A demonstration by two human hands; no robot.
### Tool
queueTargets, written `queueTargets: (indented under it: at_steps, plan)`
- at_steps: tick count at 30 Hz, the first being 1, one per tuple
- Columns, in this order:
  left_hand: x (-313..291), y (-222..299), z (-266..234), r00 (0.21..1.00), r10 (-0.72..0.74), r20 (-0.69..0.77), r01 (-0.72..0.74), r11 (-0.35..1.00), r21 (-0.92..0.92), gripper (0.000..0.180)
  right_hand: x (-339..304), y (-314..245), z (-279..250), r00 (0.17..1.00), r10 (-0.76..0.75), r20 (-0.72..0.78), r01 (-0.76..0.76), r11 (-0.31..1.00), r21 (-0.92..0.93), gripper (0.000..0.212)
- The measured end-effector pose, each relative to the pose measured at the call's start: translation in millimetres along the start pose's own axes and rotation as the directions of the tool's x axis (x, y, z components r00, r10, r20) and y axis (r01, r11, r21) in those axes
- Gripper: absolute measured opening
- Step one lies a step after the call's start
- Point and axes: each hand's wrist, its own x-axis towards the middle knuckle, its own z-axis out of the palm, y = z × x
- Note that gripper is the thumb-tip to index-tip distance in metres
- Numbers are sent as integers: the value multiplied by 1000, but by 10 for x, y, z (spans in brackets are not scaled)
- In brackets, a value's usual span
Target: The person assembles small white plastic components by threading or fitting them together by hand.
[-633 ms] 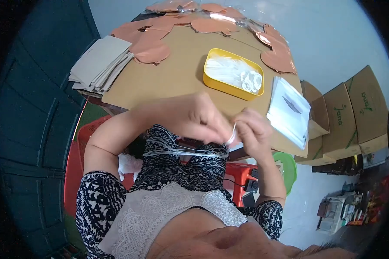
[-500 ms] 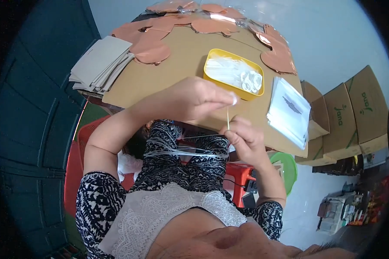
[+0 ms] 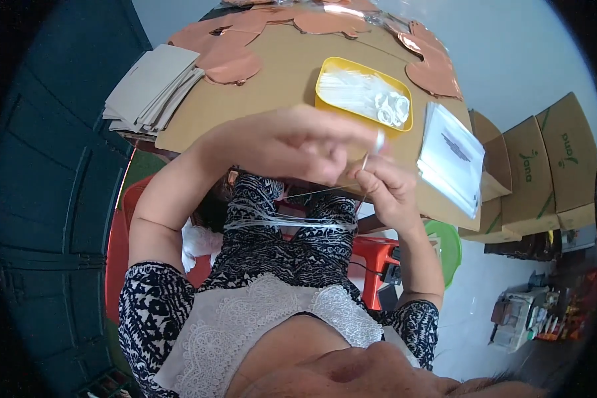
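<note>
My left hand (image 3: 312,147) is smeared by motion above the table's near edge, its fingers reaching right toward my other hand. Something small and white (image 3: 380,140) shows at its fingertips; whether it is held or wrapped round a finger is unclear. Just below and to the right, my right hand (image 3: 390,186) is closed, thumb against fingers, pinching a thin pale strip (image 3: 365,161) that sticks up. White strands (image 3: 292,224) stretch across my knees, and one fine thread runs up toward the hands.
On the cardboard-topped table (image 3: 272,83) stands a yellow container (image 3: 410,123) of white strips and rings. Grey sheets (image 3: 154,83) are stacked left, wrapped white sheets (image 3: 451,156) right, copper-coloured shapes (image 3: 232,63) behind. Cartons (image 3: 527,172) stand at right; a red stool (image 3: 371,255) is below.
My left hand has swung right and lower, nearer my right hand, with its fingers less closed together. The pale strip between the hands shows shorter. My right hand has shifted slightly right and up.
</note>
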Motion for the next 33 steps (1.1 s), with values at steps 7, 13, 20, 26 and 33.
queueTargets:
  at_steps: [7, 13, 20, 26, 33]
  plan:
    - [19, -62, -16, 966, 10, 258, -46, 990, 135, 44, -20, 64, -5, 996, 38, -79, -36, 999, 30, 16]
    - [91, -255, -11, 990, 115, 87, -143, 862, 487, 52, 28, 28, 10, 995, 34, -97, -31, 999, 38, 18]
    - [49, -142, -4, 972, 42, -231, 12, 974, 228, 28, 4, 46, 51, 997, 45, -58, -39, 995, 95, 17]
    - [19, -42, -6, 991, 122, -53, -130, 975, -183, 32, -7, 103, 114, 991, -24, -128, 19, 999, -37, 14]
    - [-38, -130, -11, 980, -54, 190, 25, 988, 154, 49, -13, 107, 58, 995, 36, -96, -37, 999, -2, 10]
